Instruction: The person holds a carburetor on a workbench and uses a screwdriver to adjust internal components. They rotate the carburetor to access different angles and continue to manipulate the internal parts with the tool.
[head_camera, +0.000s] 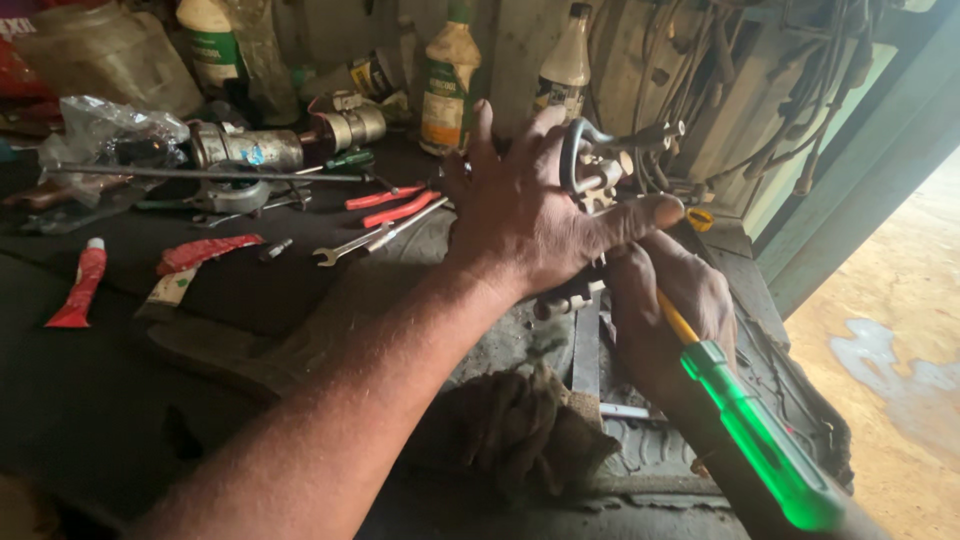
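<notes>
My left hand (530, 215) lies palm-down over a metal mechanical part (592, 165) with a curved grey lever, fingers spread and thumb stretched to the right. My right hand (665, 305) sits just below it, closed around a screwdriver with a translucent green handle (765, 440) and a yellow collar; the handle points toward the lower right. The screwdriver's tip is hidden under my left hand. The part rests on a dark rubber mat (650, 440) on the workbench.
Red-handled pliers (395, 205), an open-end spanner (375, 237), two red tubes (80, 285), a long rod (200, 174), a metal cylinder (250, 148) and several bottles (448, 85) crowd the bench's left and back. A dirty rag (530, 425) lies in front. Cables hang at the right.
</notes>
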